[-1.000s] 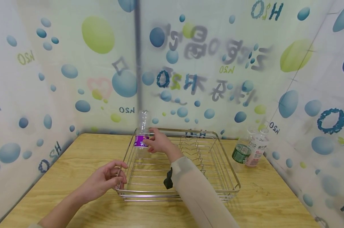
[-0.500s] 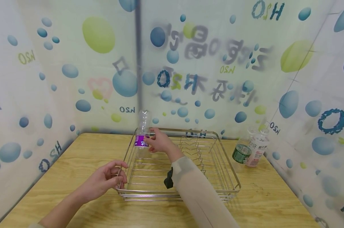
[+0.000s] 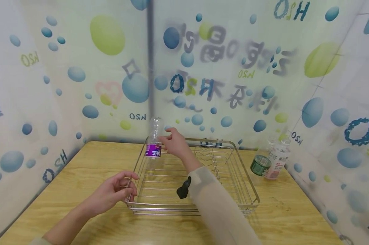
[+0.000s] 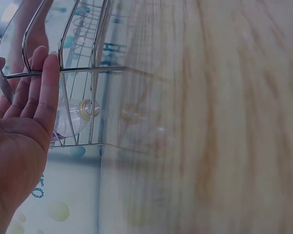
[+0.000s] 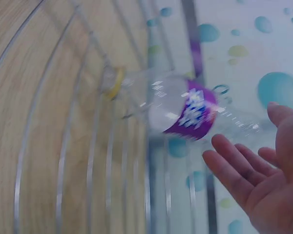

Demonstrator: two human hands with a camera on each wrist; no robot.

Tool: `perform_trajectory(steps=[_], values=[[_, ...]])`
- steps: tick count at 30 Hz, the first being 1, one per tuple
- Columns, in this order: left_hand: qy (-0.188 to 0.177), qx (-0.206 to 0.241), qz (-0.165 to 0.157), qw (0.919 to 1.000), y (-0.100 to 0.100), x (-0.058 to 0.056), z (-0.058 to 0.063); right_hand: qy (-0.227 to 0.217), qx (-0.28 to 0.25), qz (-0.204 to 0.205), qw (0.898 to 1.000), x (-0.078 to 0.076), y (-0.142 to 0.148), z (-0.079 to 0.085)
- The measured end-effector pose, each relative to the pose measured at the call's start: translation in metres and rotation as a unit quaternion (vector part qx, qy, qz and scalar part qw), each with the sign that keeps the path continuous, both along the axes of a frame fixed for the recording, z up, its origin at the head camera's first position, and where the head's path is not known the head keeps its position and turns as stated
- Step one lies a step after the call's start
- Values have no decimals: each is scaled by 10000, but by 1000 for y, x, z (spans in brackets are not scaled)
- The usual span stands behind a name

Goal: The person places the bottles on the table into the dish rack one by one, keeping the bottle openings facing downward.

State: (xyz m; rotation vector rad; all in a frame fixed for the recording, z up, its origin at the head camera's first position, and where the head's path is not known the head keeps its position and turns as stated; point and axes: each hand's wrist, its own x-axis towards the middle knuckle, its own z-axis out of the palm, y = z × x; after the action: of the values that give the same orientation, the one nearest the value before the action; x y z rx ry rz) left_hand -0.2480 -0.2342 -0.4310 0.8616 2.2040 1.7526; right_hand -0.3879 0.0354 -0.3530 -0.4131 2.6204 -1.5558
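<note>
A wire dish rack (image 3: 190,205) stands on the wooden table. Inside its back left corner, a clear plastic bottle (image 3: 153,151) with a purple label is propped neck down, its yellow neck ring low by the wires in the right wrist view. My right hand (image 3: 175,144) is beside the bottle's upper part with fingers spread; a gap shows between the fingertips and the label in the right wrist view (image 5: 263,180). My left hand (image 3: 112,190) holds the rack's left side near the front corner, its fingers (image 4: 49,90) along the wires and the thumb at the rim.
At the back right of the table (image 3: 80,163) stand a clear bottle with a green label (image 3: 261,165) and a white and pink bottle (image 3: 276,163). A patterned curtain (image 3: 111,68) hangs close behind the table and along both sides.
My right hand has let go of the purple-labelled bottle and moved up and slightly right from its label. The bottle stays in the rack. My left hand keeps its place.
</note>
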Motion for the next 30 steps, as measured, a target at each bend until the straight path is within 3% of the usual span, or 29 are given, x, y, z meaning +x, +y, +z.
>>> perform_trajectory(steps=[8,14,20,30], values=[[10,88,-63,9999,0,1,0,577,-659,170,9960,24,19,46],[-3,213,-139,9997,0,1,-1,828,-884,381,9919,46,52,69],[-34,245,-138,9996,0,1,-2,1110,-648,390,9909,70,92,77],[68,194,-58,9998,0,0,-5,1195,8,115,9928,100,153,71]])
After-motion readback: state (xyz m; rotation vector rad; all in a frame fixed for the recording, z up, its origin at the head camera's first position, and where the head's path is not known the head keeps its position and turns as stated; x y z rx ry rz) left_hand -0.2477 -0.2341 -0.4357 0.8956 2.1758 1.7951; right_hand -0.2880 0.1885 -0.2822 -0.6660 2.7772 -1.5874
